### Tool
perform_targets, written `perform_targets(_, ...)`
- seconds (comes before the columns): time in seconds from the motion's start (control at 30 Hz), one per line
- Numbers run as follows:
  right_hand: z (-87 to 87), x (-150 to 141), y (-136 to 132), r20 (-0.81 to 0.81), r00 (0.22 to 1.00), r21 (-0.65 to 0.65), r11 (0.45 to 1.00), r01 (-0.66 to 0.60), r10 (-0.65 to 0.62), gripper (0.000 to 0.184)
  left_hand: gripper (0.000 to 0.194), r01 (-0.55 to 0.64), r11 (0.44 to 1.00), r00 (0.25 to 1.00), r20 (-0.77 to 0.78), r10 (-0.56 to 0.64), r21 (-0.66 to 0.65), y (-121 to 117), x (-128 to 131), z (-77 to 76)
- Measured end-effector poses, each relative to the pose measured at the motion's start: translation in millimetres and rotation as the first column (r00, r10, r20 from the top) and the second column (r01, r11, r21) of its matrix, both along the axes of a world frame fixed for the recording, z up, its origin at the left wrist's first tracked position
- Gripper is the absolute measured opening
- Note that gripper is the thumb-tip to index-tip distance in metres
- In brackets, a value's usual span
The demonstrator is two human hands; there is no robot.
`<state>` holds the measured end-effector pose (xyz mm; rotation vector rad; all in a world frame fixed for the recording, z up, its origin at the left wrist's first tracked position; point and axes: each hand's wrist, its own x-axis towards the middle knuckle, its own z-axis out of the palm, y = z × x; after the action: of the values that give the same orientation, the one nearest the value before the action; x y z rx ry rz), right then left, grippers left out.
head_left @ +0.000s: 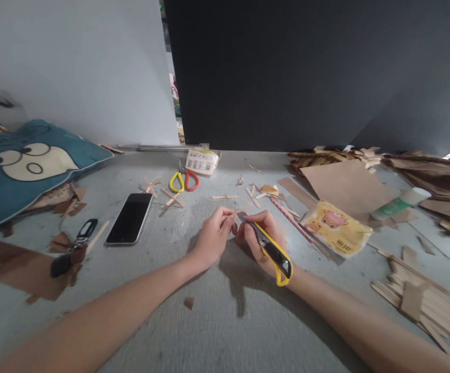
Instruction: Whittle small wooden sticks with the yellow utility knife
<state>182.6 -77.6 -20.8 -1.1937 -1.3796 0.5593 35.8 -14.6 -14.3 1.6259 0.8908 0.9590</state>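
Note:
My right hand (pixel 265 241) is closed around a yellow and black utility knife (pixel 273 251), its blade end pointing forward and left toward my other hand. My left hand (pixel 215 233) is pinched shut close to the knife's tip. A thin pale sliver shows blurred by its fingertips, too small to name. Just beyond the hands, a flat wooden stick (pixel 225 197) lies on the grey table (pixel 162 331). Crossed wooden sticks (pixel 173 199) rest to the left, and short stick pieces (pixel 252 197) lie to the right.
Scissors (pixel 185 181) lean by a white packet (pixel 202 161) at the back. On the left are a phone (pixel 130 218), keys (pixel 73 254) and a blue cushion (pixel 38 171). To the right sit a red striped pencil (pixel 291 220), yellow tissue pack (pixel 335 228), glue stick (pixel 401 203) and piled sticks (pixel 422 298).

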Motion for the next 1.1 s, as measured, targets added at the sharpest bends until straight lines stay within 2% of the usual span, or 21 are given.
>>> perform_targets(0.2, 3.4, 1.2, 2.7, -0.194, 0.975, 0.013, 0.994, -0.106, 0.106, 0.026, 0.034, 0.033, 0.999, 0.999, 0.018, -0.032, -0.005, 0.9, 0.2, 0.5)
perform_targets(0.3, 7.0, 1.8, 3.8, -0.241, 0.962, 0.004, 0.992, -0.128, 0.126, 0.028, 0.034, 0.045, 0.999, 0.999, 0.030, -0.044, -0.021, 0.8, 0.3, 1.5)
perform_targets(0.57, 13.3, 5.5, 3.6, -0.291, 0.942, 0.000, 0.984, -0.176, 0.168, 0.025, 0.034, 0.096, 0.989, 0.993, 0.080, -0.088, -0.114, 1.8, 0.7, 6.4)
perform_targets(0.73, 12.1, 6.2, 4.2, -0.324, 0.931, 0.009, 0.984, -0.177, 0.171, 0.024, 0.035, 0.132, 0.967, 0.986, 0.127, -0.106, -0.219, 3.4, 1.8, 9.1)
perform_targets(0.9, 8.5, 6.2, 4.9, -0.257, 0.955, -0.007, 0.988, -0.153, 0.146, 0.030, 0.034, 0.201, 0.928, 0.971, 0.191, -0.146, -0.315, 9.4, 0.9, 11.7)
perform_targets(1.0, 7.2, 5.2, 5.0, -0.207, 0.972, -0.009, 0.993, -0.116, 0.112, 0.031, 0.034, 0.226, 0.918, 0.964, 0.213, -0.161, -0.327, 11.6, -0.1, 11.8)
perform_targets(1.1, 9.2, 4.8, 4.5, -0.258, 0.958, -0.005, 0.991, -0.132, 0.126, 0.029, 0.033, 0.201, 0.933, 0.970, 0.193, -0.147, -0.299, 10.1, -0.2, 9.4)
